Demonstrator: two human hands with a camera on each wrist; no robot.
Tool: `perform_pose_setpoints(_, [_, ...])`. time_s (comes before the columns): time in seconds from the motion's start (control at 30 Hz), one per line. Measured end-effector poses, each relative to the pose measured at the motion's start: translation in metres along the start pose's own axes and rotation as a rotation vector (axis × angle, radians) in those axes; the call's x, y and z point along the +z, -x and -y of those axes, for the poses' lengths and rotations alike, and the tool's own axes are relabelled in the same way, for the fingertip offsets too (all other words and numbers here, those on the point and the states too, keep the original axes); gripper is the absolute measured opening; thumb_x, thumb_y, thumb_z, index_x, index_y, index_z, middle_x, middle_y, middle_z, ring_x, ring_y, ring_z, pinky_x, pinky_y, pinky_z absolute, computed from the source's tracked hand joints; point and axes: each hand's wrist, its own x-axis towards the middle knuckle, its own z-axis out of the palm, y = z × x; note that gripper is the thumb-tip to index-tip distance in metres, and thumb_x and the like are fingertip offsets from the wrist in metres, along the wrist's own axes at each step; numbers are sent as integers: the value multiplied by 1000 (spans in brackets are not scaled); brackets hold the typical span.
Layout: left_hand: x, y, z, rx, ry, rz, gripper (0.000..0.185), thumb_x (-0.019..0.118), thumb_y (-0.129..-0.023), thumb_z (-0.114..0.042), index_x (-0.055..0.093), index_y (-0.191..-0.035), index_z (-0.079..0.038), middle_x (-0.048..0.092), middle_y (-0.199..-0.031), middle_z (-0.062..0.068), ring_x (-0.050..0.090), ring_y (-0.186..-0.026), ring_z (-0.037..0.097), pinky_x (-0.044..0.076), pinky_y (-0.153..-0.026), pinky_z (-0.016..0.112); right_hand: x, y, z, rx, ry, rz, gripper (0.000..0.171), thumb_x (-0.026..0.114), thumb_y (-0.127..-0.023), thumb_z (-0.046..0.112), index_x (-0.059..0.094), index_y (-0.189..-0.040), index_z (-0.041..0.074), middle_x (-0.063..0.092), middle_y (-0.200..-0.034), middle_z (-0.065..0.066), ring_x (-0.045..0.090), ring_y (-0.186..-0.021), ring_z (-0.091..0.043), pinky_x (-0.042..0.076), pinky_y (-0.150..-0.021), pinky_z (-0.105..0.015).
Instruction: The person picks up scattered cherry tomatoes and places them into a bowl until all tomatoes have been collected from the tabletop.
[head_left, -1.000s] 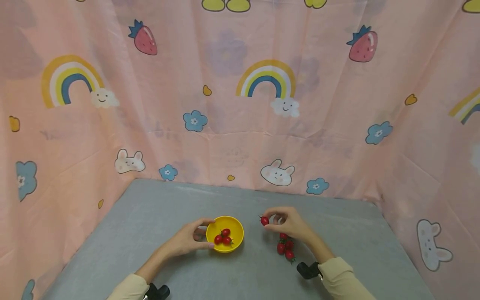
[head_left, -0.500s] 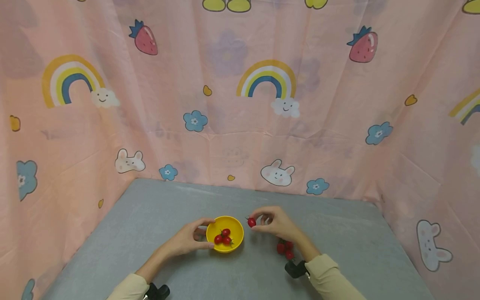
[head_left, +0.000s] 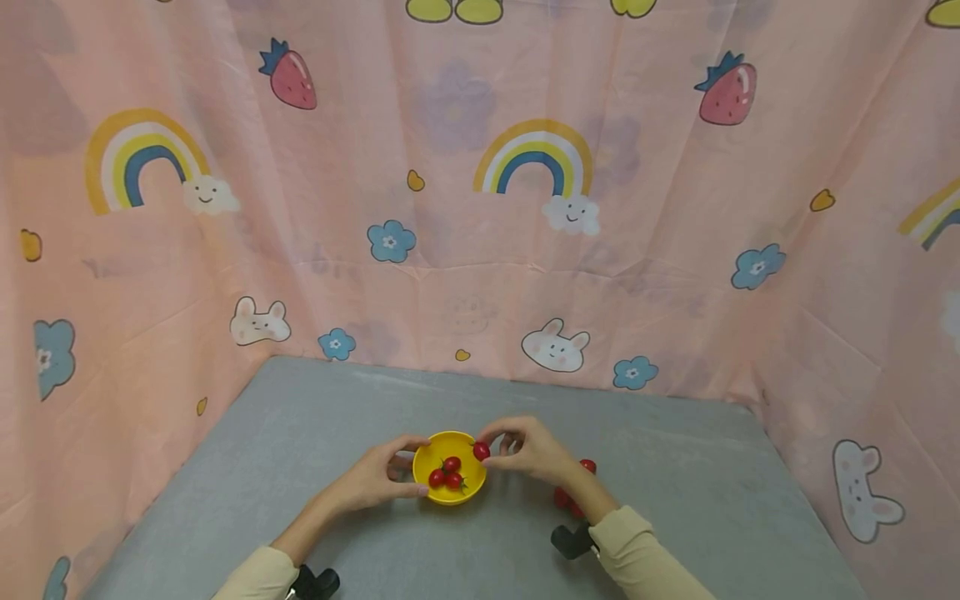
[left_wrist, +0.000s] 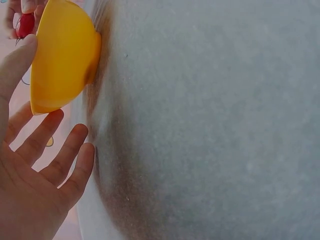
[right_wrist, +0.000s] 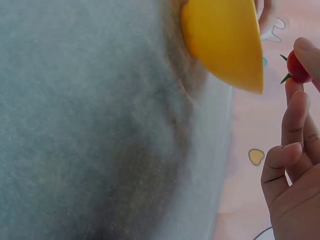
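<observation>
A small yellow bowl (head_left: pixel 432 454) stands on the grey table with 3 cherry tomatoes (head_left: pixel 452 464) inside. My left hand (head_left: pixel 375 477) steadies the bowl from its left, thumb and fingers spread along the rim; the left wrist view shows its lower fingers (left_wrist: pixel 82 157) free of the bowl (left_wrist: pixel 65 57). Between thumb and fingertips, my right hand (head_left: pixel 534 450) pinches another cherry tomato (head_left: pixel 481 451) at the bowl's right rim. The right wrist view shows that tomato (right_wrist: pixel 298 67) above rim height, its green stem toward the bowl (right_wrist: pixel 225 40).
More cherry tomatoes (head_left: pixel 588 466) lie on the table (head_left: pixel 705 492) to the right, partly hidden under my right forearm. A pink patterned curtain (head_left: pixel 450 292) hangs behind the table and along both sides. Dark wrist cameras (head_left: pixel 573 542) sit on both arms.
My right hand has carried its tomato leftward from above the loose tomatoes to the bowl's right rim. The left hand, the bowl and the tomatoes inside have stayed put.
</observation>
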Motion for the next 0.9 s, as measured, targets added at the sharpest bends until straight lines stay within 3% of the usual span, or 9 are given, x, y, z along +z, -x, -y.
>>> perform_pose_setpoints(0.33, [0, 0, 0, 5, -4, -1, 63, 82, -89, -25, 53, -143, -12, 54, -142, 12, 62, -116, 31, 54, -93, 44, 0, 4, -4, 32, -21, -1, 30, 82, -88, 12, 75, -116, 7, 72, -106, -4, 61, -76, -22, 54, -67, -28])
perform_pose_setpoints(0.57, [-1, 1, 1, 19, 9, 1, 63, 82, -89, -23, 53, -143, -10, 55, -141, 12, 62, -116, 31, 55, -92, 43, -5, 8, -6, 29, -14, 0, 31, 81, -88, 11, 73, -118, 4, 72, -109, -11, 63, -81, -31, 56, -68, -30])
perform_pose_setpoints(0.9, [-1, 1, -1, 11, 12, 3, 63, 82, -89, -23, 53, -143, -9, 55, -141, 12, 62, -117, 32, 54, -93, 44, -34, 37, -19, 7, -18, -55, 29, 81, -89, 11, 73, -117, 11, 69, -107, -22, 63, -81, -33, 55, -68, -29])
